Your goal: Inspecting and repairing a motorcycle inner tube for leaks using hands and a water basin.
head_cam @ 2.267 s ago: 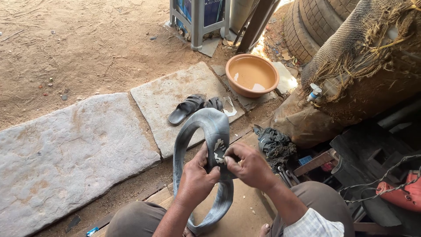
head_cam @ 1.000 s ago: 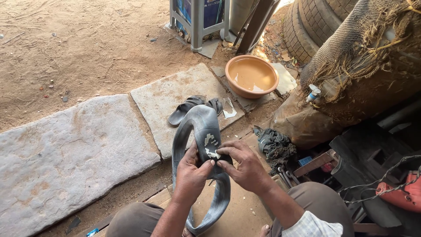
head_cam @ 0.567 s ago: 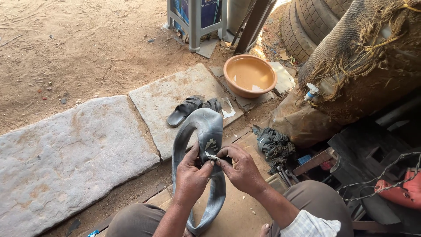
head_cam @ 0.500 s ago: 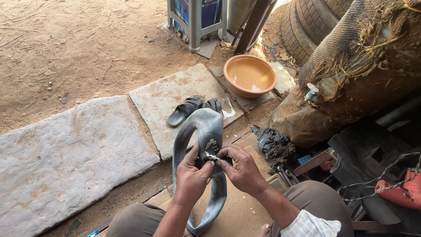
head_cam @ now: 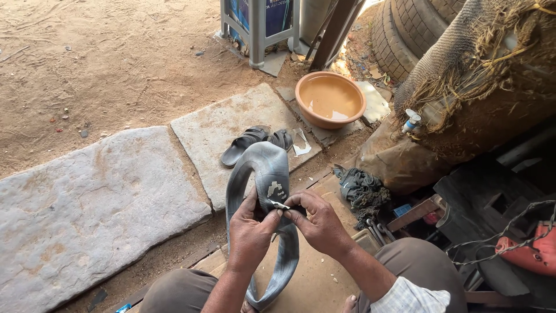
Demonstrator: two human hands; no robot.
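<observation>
Blue sign panel [head_cam: 272, 14] at top

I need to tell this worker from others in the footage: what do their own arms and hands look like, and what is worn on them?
Both hands, left hand and right hand, are bare: no gloves, rings or watch visible. The left forearm is uncovered; the right arm shows a rolled pale checked sleeve at the elbow.

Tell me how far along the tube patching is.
Done: a pale scuffed spot shows on the tube. In hand: the left hand and right hand pinch a small white strip just below that spot. Left: no patch covers the spot yet; the basin of water sits apart, unused.
</observation>
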